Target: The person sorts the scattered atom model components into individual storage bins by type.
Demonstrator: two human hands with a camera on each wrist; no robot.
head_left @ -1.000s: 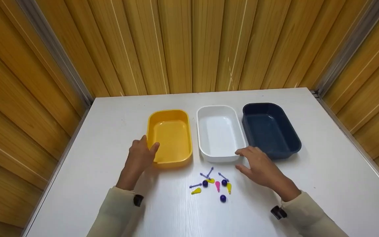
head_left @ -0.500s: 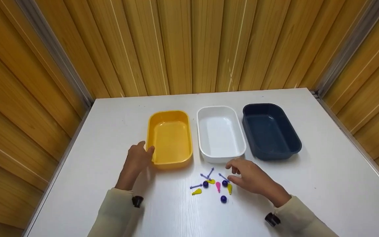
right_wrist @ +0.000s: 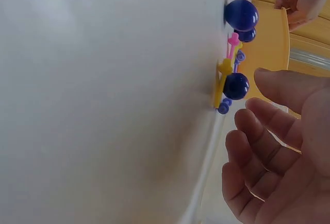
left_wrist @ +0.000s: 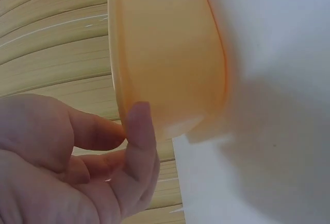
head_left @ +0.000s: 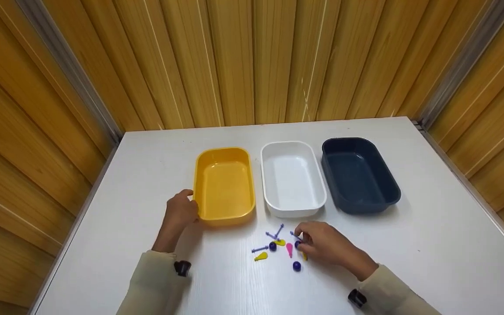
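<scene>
My left hand [head_left: 181, 211] pinches the left rim of the yellow bin [head_left: 225, 188] near its front corner. In the left wrist view, my left hand's fingers [left_wrist: 139, 147] are on the outside of the bin wall [left_wrist: 170, 54], the thumb at the rim. My right hand [head_left: 328, 245] reaches over the right side of the small parts, thumb and fingers apart. In the right wrist view, a dark purple bead [right_wrist: 236, 86] lies just beyond its thumb, beside a yellow peg-like piece [right_wrist: 221, 85]. A pink piece [head_left: 289, 249] and another purple bead [head_left: 296, 266] lie nearby.
A white bin [head_left: 293, 179] and a dark blue bin [head_left: 359, 175] stand to the right of the yellow one. Lilac rods [head_left: 260, 250], a yellow piece [head_left: 261, 257] and a purple bead [head_left: 272, 246] lie left in the group. A wood-patterned wall [head_left: 252, 61] rises behind.
My right hand has moved left and down from the white bin's front corner to the small parts. My left hand has slid slightly down the yellow bin's side and closed on its rim.
</scene>
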